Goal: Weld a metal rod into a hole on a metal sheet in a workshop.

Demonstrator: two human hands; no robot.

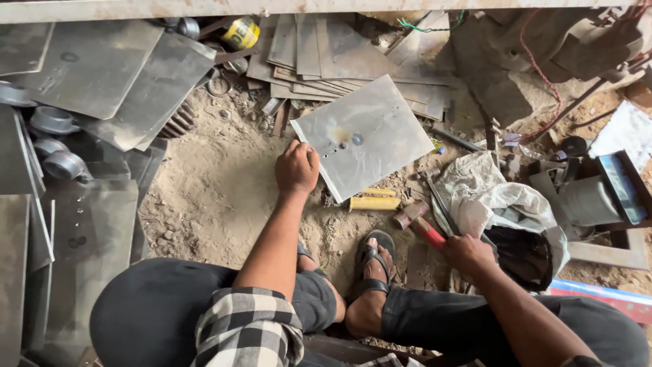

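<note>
Looking down, we see our left hand curled into a loose fist on the near-left edge of a square steel sheet, which lies tilted on the sandy floor at twelve o'clock from our sandalled foot. Our right hand, at three o'clock from that foot, is closed around a red-handled hammer. Yellow bars lie just below the sheet.

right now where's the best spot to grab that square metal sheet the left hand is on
Probably the near-left edge of the square metal sheet, where the left hand already rests. That edge appears lifted off the sandy ground and free, so come from the person's side. The far edge sits against the pile of plates.
</note>
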